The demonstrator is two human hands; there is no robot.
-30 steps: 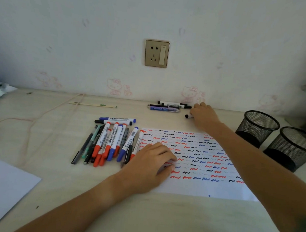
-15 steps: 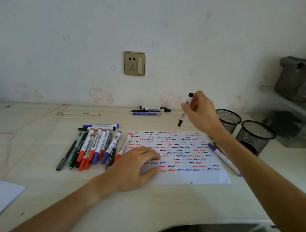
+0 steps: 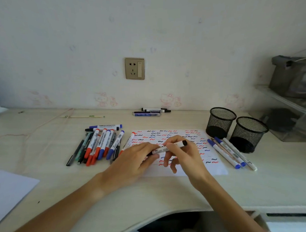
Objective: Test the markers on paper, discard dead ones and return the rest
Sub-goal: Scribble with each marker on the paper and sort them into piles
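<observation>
both hands meet over the paper (image 3: 214,168), which lies flat on the bench (image 3: 163,191) and is covered with rows of red, blue and black squiggles. the right hand (image 3: 185,156) holds a black-ended marker (image 3: 168,147) by its white barrel, grip closed round it with thumb and fingers, the marker lying nearly level above the sheet. the left hand (image 3: 138,160) pinches the marker's other end; it looks to be on the cap, though the fingers hide that end. to the left of the paper a pile of markers (image 3: 99,145) lies on the bench, red, blue and black caps mixed, one red one touching the sheet's left edge. right of the paper a few pens (image 3: 229,154) lie side by side, just beside two black mesh cups (image 3: 235,129) standing upright. three more markers (image 3: 151,112) lie by the wall below a socket (image 3: 134,68). another white sheet (image 3: 5,190) sits at the near left corner.
</observation>
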